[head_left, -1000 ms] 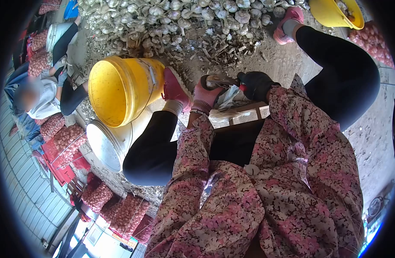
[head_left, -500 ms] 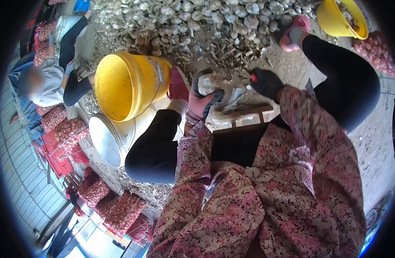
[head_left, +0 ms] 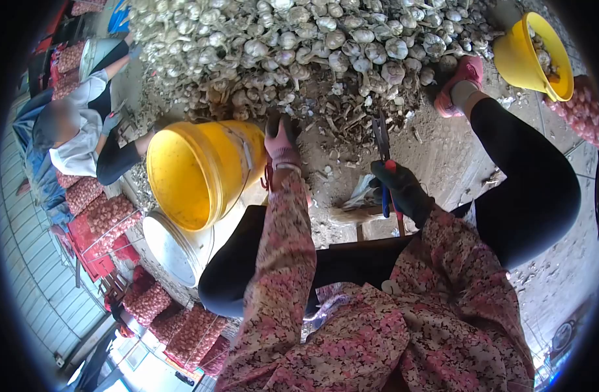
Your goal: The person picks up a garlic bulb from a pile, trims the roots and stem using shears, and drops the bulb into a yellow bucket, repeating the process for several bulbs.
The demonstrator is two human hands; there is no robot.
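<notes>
Garlic (head_left: 325,39) lies heaped across the top of the view, bulbs on their stalks, with dry trimmings scattered on the ground just below the heap. A seated person in a flowered smock stretches the left hand (head_left: 281,140), in a pink glove, out to the near edge of the heap; the fingers curl down among the stalks and trimmings, but whether they have closed on a bulb cannot be told from this angle. The right hand (head_left: 404,189), in a dark glove, is wrapped tight around the red and blue handles of shears (head_left: 383,147), whose blades point up toward the garlic and stand well short of it. A yellow bucket (head_left: 195,173) lies tipped on its side just left of the outstretched arm, its mouth turned toward the camera, resting against a white bucket (head_left: 175,245) below it. A second yellow bucket (head_left: 531,55) sits at the upper right, beside the person's pink shoe (head_left: 457,85). Red mesh sacks (head_left: 107,215) of bulbs are stacked at the left, where another person (head_left: 77,140) in a white top sits at the heap's far end.
</notes>
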